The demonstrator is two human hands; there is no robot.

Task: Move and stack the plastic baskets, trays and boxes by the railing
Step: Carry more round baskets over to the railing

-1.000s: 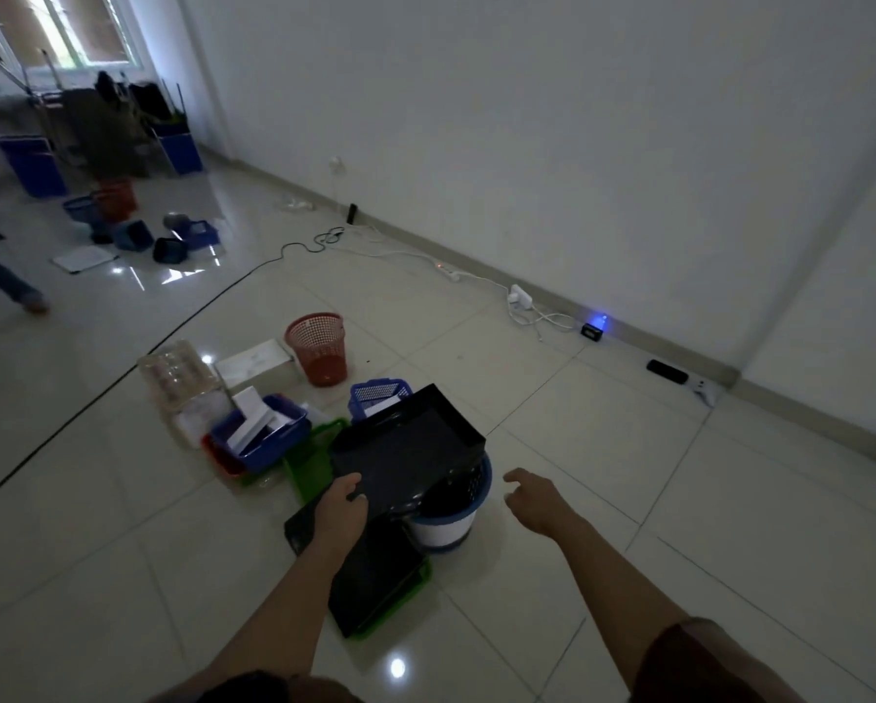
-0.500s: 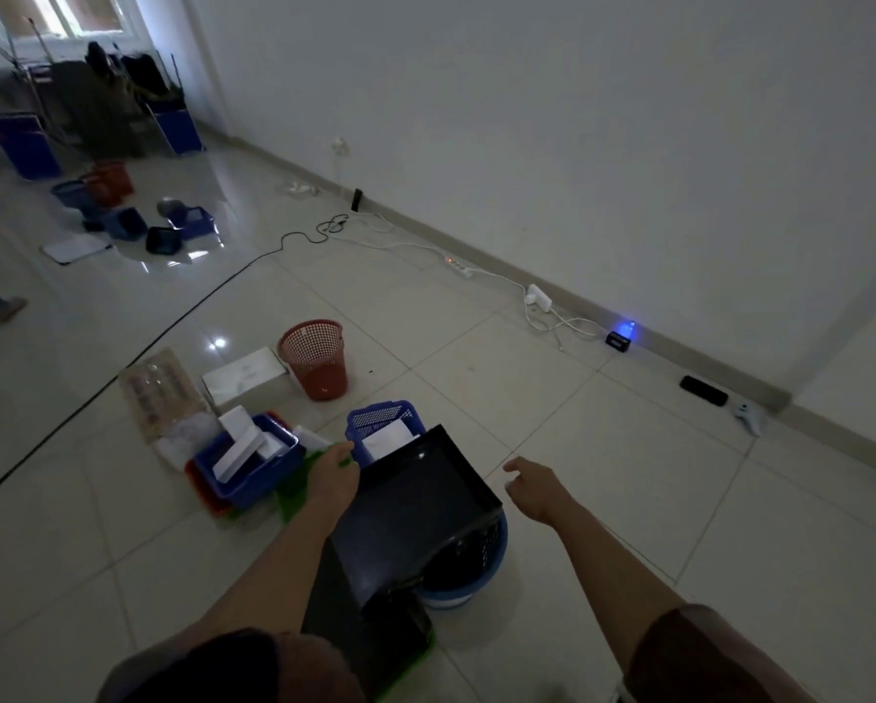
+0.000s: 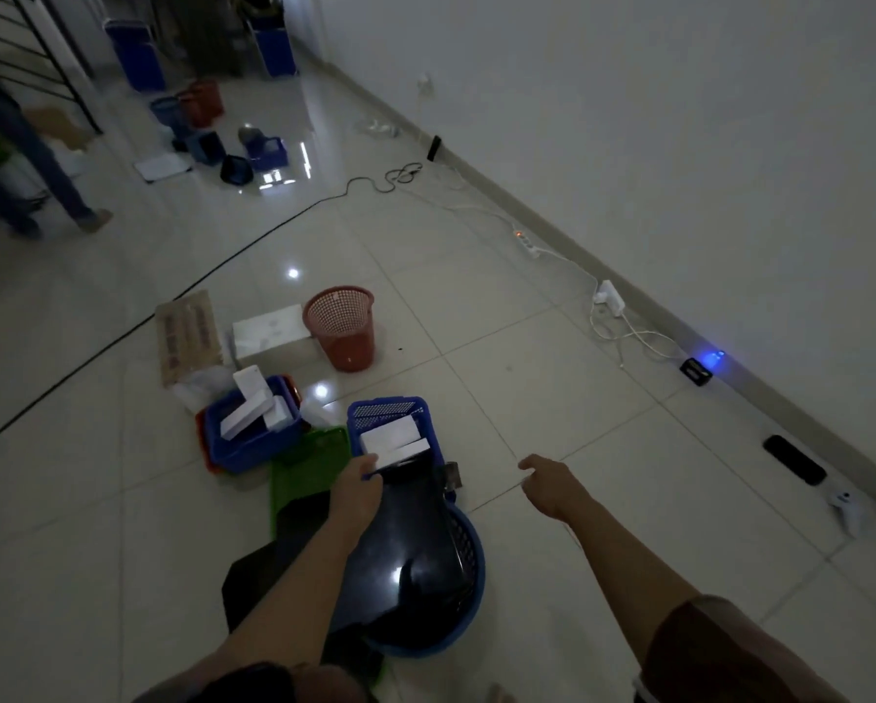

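Dim room; glossy tiled floor (image 3: 552,398), white wall right, railing (image 3: 45,48) upper left; left hand (image 3: 357,487) grips the black tray (image 3: 405,545) over the round basket (image 3: 469,560) at lower centre; right hand (image 3: 552,482) hangs loosely curled, empty; tray's near end hidden by the arm.

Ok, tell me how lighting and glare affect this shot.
Head view: dim overall, colours muted; bright glare spots on the glossy floor and the black tray under the left hand; wide-angle bending tilts the wall; the far person is motion-blurred.
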